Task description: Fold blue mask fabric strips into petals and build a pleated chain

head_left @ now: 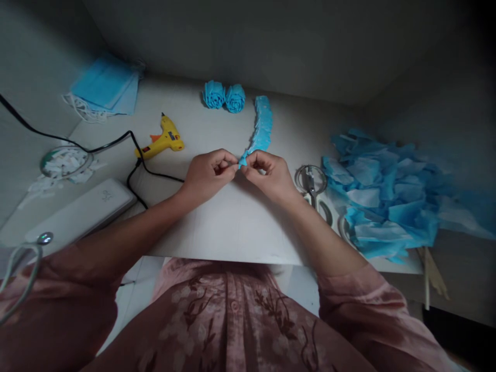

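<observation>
A long strip of overlapping blue pieces (pixel 263 124) curves across the white table, its near end between my two hands. My left hand (pixel 211 173) is closed, thumb and forefinger pinching the tip of that end. From the other side my right hand (pixel 269 174) pinches the same end, its fingertips close to those of my left hand. Beyond the hands, two blue rolled flowers (pixel 214 95) (pixel 235 98) sit side by side, to the left of the strip's far end.
A yellow glue gun (pixel 165 138) with a black cord (pixel 134 137) lies left, near a bowl of white bits (pixel 65 161), a white device (pixel 87 206) and blue masks (pixel 104 85). Scissors (pixel 313 191) and a heap of blue pieces (pixel 383 191) lie right.
</observation>
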Available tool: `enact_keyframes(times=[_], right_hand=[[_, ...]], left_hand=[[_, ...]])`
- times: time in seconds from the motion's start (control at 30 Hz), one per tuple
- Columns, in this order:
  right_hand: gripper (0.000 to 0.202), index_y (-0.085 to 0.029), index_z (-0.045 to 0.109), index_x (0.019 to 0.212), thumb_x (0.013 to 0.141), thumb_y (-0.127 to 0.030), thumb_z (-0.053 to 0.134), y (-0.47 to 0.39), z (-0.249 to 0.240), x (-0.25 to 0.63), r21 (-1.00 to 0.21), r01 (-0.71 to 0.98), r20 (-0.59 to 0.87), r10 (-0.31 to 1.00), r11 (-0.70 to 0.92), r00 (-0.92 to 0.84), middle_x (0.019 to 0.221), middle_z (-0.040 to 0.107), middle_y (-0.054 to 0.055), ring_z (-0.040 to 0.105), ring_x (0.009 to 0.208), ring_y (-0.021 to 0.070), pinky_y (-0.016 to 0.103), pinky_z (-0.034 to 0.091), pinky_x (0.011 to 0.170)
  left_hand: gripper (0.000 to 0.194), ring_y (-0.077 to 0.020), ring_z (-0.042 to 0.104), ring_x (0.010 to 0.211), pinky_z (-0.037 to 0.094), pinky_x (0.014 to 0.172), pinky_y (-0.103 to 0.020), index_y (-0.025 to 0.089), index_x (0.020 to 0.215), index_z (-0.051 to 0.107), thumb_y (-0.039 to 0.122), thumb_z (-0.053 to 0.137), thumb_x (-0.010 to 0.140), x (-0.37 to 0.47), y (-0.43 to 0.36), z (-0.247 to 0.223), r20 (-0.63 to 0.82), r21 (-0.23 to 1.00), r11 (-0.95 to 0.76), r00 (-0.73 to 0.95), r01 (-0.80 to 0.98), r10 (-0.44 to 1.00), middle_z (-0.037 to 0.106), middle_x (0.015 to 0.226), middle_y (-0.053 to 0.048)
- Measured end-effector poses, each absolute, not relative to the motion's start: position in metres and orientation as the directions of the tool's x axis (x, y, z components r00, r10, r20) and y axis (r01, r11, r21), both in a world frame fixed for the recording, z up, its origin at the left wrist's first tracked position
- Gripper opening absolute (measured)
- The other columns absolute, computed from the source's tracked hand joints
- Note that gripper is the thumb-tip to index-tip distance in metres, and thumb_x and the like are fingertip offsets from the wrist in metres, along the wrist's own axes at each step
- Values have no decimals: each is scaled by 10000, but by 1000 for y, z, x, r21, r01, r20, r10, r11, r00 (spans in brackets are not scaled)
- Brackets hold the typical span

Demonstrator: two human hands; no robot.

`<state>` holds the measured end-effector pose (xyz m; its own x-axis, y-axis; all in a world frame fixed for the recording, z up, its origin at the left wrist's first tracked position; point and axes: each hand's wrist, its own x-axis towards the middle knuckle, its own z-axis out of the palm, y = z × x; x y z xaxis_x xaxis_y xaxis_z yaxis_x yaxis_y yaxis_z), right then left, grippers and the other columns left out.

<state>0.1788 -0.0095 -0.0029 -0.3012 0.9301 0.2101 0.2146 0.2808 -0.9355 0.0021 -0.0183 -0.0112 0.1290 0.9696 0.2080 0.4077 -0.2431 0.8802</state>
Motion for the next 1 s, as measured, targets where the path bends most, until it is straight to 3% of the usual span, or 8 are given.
enact_keyframes(times=[0.33, 1.0], right_hand=[[139, -204, 572, 700, 765, -306, 639, -10, 0, 179, -930, 239, 203, 932, 279, -300, 682, 551, -28, 440, 657, 113, 270, 371, 657], [120, -201, 574, 711, 771, -285, 636, -11, 3, 179, -931, 229, 206, 926, 285, -315, 684, 546, -27, 451, 660, 116, 276, 371, 659]], left_hand=[[113, -82, 434, 551, 312, 544, -213, 174, 741, 657, 221, 562, 779, 3, -19, -4, 176, 890, -220, 145, 399, 974, 558, 589, 43], [91, -75, 376, 514, 275, 499, -212, 170, 700, 648, 209, 583, 752, 4, -20, 3, 131, 926, -170, 135, 339, 982, 485, 542, 53]])
